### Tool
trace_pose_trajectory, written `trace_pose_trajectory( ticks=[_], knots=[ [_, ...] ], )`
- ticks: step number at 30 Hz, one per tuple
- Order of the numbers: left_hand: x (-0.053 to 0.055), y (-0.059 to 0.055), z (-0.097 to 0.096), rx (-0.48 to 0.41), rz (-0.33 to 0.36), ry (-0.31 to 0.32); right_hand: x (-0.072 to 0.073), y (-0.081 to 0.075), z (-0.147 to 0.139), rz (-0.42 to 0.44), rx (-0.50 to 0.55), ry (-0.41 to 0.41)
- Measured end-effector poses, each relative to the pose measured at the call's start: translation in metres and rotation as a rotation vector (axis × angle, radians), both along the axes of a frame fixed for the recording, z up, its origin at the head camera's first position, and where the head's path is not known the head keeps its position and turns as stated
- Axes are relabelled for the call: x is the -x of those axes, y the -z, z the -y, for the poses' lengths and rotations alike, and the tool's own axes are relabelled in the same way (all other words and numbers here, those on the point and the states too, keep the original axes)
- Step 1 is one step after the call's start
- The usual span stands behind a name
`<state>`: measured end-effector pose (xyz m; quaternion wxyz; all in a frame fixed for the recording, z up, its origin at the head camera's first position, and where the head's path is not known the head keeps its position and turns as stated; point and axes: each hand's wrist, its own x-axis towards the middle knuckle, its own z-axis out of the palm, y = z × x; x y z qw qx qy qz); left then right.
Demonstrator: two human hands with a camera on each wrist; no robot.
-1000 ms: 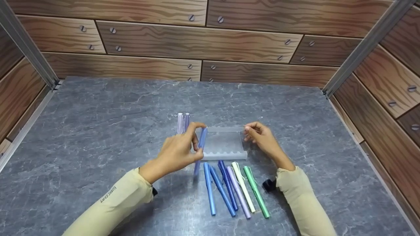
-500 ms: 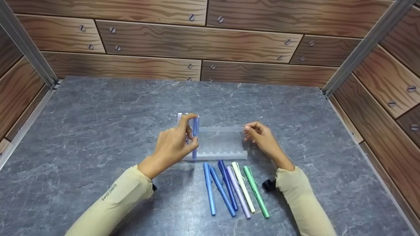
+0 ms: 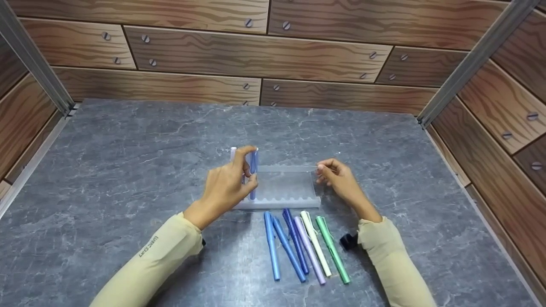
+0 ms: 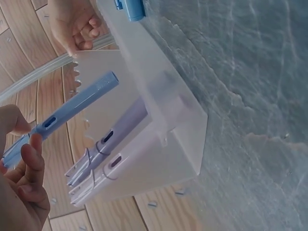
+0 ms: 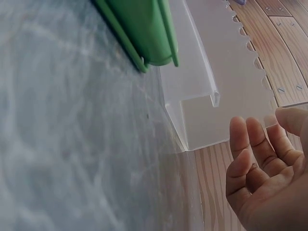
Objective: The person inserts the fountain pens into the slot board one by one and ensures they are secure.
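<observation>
My left hand [image 3: 226,181] pinches a periwinkle-blue pen [image 4: 79,106] by its capped end, between thumb and fingers. The pen stands over the left part of a clear plastic pen rack [image 3: 286,185], its lower end near the notched front strip. Two pens sit in the rack: a lavender one [image 4: 122,120] and a pale lilac one [image 4: 132,151], mostly hidden by my hand in the head view. At the rack's back right corner, my right hand [image 3: 341,181] pinches the notched panel's edge between thumb and forefinger; its other fingers are loosely bent.
In front of the rack lie several pens: two blue [image 3: 273,251], a dark blue [image 3: 300,245], a lilac [image 3: 310,251], a cream [image 3: 316,245] and a green one [image 3: 334,251]. The marbled grey table [image 3: 128,170] is bounded by wood-patterned walls [image 3: 192,51].
My left hand has carried the blue pen leftward and away from me, bringing it more upright over the rack, then slightly further up. The right hand has stayed at the rack's corner.
</observation>
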<state>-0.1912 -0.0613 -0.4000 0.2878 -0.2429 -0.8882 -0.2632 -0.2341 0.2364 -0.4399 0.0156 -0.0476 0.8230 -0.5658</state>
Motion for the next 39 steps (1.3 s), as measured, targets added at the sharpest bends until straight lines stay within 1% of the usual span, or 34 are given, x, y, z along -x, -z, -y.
trace_pose_trajectory(
  ticks=[7,16,24,32,39],
  knots=[
    [0.005,0.005,0.001,0.007,0.053,-0.025,0.000,0.001,0.000,-0.007,0.007,0.001],
    [0.006,0.010,-0.001,0.024,0.110,-0.025,-0.001,0.000,-0.001,0.003,-0.001,0.006],
    [0.006,0.009,-0.001,0.052,0.156,-0.041,-0.001,-0.001,0.000,0.000,-0.008,0.004],
    [0.009,0.008,-0.003,0.070,0.236,-0.052,-0.001,-0.002,0.002,0.018,0.009,0.018],
    [0.011,0.006,-0.004,0.088,0.292,-0.063,0.001,0.001,0.000,0.006,0.002,0.012]
  ],
)
